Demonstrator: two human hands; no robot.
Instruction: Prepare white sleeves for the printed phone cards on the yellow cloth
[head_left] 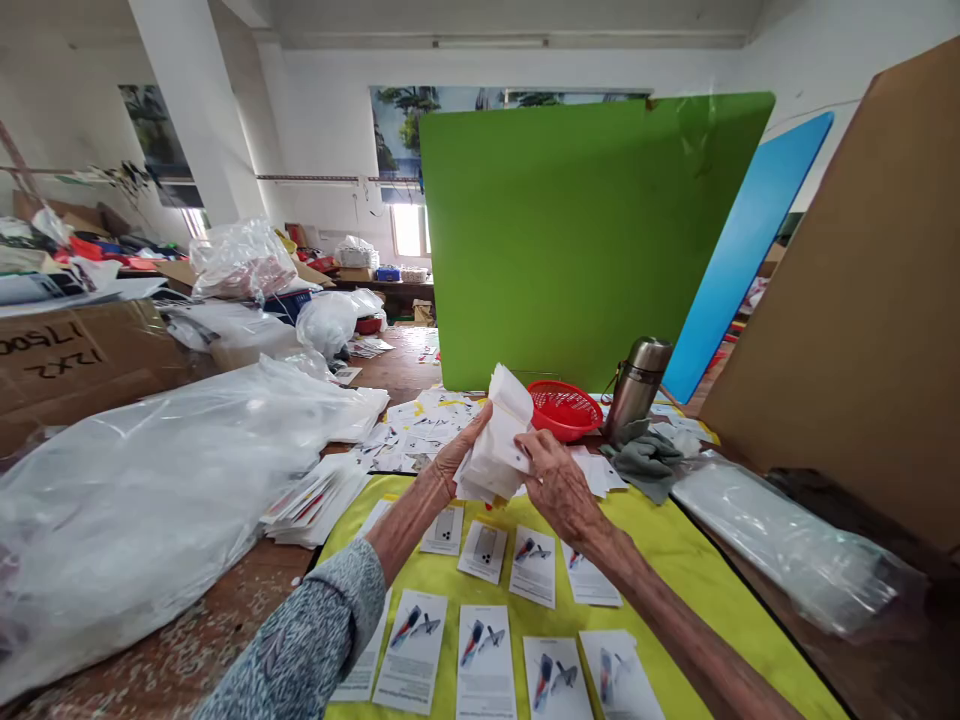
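Note:
My left hand (454,457) is closed round a thick stack of small white bags (498,440), held upright above the yellow mat (679,560). From the right, my right hand (559,485) pinches the front of the same stack with its fingers. Below my hands, printed product cards (486,655) lie in two rows on the mat, each showing a small pictured item. More loose cards (420,425) are spread on the table beyond the mat.
A red basket (564,408) and a steel flask (637,385) stand behind the stack, with a grey cloth (645,460). Large plastic bags (150,480) fill the left. A green board (570,240), a blue board (739,250) and brown cardboard (855,320) wall the far and right sides.

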